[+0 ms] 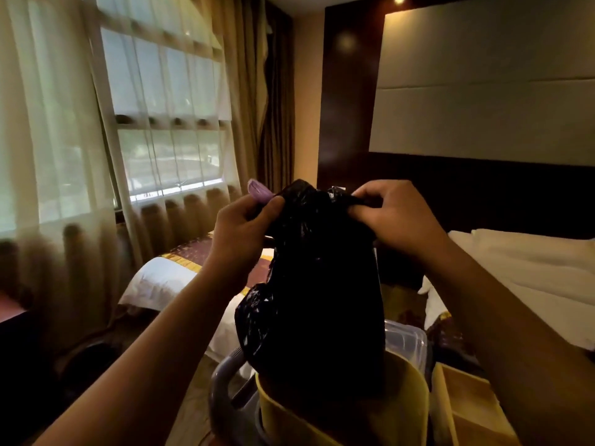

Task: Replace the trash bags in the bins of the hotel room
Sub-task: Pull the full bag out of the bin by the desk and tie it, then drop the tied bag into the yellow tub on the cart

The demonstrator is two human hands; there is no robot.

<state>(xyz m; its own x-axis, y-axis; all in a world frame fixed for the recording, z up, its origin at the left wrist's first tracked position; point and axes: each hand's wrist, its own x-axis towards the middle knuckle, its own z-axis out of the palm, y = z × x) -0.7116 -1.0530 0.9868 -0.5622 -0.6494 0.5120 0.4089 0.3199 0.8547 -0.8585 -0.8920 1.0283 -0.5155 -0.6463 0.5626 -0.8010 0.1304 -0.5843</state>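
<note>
Black trash bag point(315, 300) held up over the yellow bin point(280, 410).
I see my left hand point(244, 226) and right hand point(396, 217) both pinching its gathered top, fingers curled tight.

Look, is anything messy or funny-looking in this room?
Nothing is spilled or broken. The crinkly black plastic trash bag hangs over the round yellow bin, pinched at its top by the left hand and right hand. Only oddity: a small purple thing pokes from the left hand.
</note>
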